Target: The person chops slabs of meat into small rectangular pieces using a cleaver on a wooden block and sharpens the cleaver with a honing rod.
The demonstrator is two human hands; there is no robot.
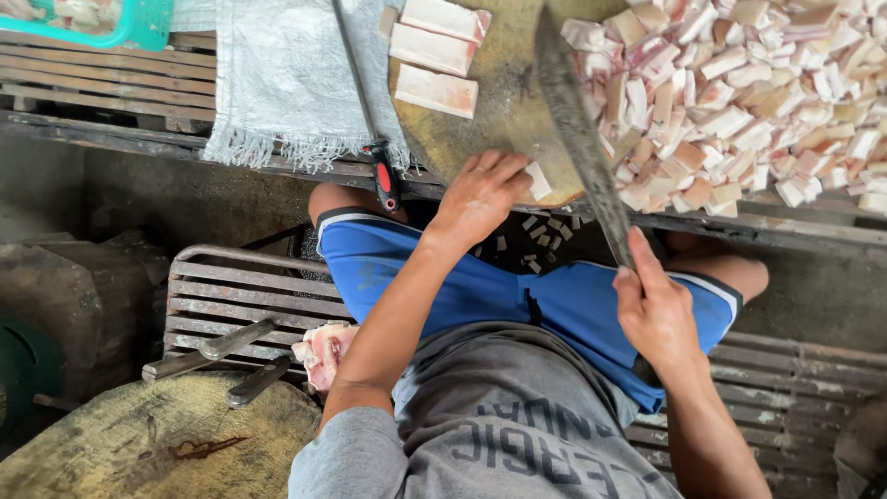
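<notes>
Wooden and round, the chopping block [504,111] sits on the worktop [111,79] and serves as the landmark. At its near edge the left hand [480,196] presses down on a pale meat piece [537,181], fingers curled over it and touching the block's rim. The right hand [654,310], nearer the body than the block, is clenched around the handle of a long cleaver [582,139]; its dark blade runs up across the block's right side, tilted, just beside the left hand's fingertips. Three meat slabs [436,55] lie on the block's far left part, side by side. Right of the block, a large heap of cut cubes [748,92] covers the worktop, touching the blade's far side. Left of the block lies a grey woven cloth [286,74] with a frayed edge, and a sharpening steel [365,102] with a red-and-black handle rests across it, just beside the block. Small scraps [540,236] lie below the block's near edge. Well apart, lower left of the block, a second wooden block [157,439] shows, with two knives [231,360] and a meat chunk [323,351] next to it.
</notes>
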